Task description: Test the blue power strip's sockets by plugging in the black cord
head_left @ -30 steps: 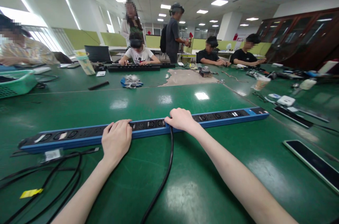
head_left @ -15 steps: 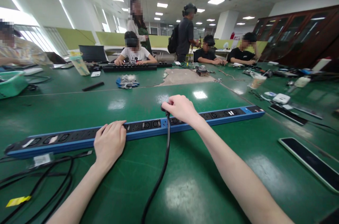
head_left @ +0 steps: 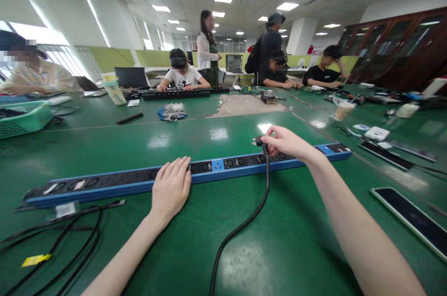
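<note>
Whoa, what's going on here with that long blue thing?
That's a power strip, lying on a green table. The person's left hand rests on it, and the right hand pinches a black plug above it. The plug's metal prongs show, so it isn't in a socket, and its black cord runs down toward the bottom of the picture. The blue socket near the strip's middle has nothing plugged in.

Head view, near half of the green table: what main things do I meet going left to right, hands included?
Bright yellow cable tag, left hand, square blue socket, round-headed black plug, right hand, pale-rimmed flat black phone.
</note>
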Motion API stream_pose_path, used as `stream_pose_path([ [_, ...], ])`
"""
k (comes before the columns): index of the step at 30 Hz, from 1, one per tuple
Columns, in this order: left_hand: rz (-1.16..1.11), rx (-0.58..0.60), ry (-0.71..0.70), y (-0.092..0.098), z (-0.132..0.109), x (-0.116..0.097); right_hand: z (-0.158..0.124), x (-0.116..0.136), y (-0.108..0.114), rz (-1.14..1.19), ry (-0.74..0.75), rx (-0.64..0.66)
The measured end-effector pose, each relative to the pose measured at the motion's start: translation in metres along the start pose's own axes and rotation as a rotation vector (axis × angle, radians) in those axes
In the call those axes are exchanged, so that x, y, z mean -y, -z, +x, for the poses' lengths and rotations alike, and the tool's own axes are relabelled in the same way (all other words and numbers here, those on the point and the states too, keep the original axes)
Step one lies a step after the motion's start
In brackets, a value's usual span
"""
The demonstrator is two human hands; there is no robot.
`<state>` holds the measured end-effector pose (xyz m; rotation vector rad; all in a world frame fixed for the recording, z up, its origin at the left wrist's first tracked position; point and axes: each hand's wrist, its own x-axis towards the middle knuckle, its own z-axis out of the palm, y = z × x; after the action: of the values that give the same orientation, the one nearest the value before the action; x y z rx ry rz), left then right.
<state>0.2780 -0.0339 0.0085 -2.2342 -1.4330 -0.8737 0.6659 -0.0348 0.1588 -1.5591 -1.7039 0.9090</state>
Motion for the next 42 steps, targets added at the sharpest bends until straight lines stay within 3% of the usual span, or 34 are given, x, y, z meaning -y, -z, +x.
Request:
stream_pose_path([
  [5, -0.073, 0.027, -0.038, -0.021, 0.033, -0.076, 0.011, -0.006, -0.001, -0.136, 0.081, -0.129],
  [9, -0.087, 0.023, -0.038, -0.041, 0.046, -0.103, 0.015, -0.015, -0.003, -0.353, 0.197, -0.136],
  [13, -0.103, 0.021, -0.045, -0.045, 0.044, -0.102, 0.024, -0.029, -0.013, -0.574, 0.288, -0.081],
  [17, -0.098, 0.019, -0.049, -0.043, 0.041, -0.1, 0.032, -0.037, -0.029, -0.622, 0.26, 0.022],
  [26, -0.104, 0.014, -0.05, -0.046, 0.042, -0.099, 0.036, -0.037, -0.045, -0.683, 0.179, -0.026],
  [31, -0.103, 0.019, -0.048, -0.046, 0.041, -0.1, 0.032, -0.036, -0.05, -0.731, 0.225, -0.039],
  [35, -0.111, 0.014, -0.044, -0.046, 0.041, -0.1, 0.031, -0.036, -0.052, -0.745, 0.285, 0.046],
  [42, -0.124, 0.015, -0.039, -0.044, 0.041, -0.101, 0.031, -0.034, -0.053, -0.75, 0.267, 0.034],
])
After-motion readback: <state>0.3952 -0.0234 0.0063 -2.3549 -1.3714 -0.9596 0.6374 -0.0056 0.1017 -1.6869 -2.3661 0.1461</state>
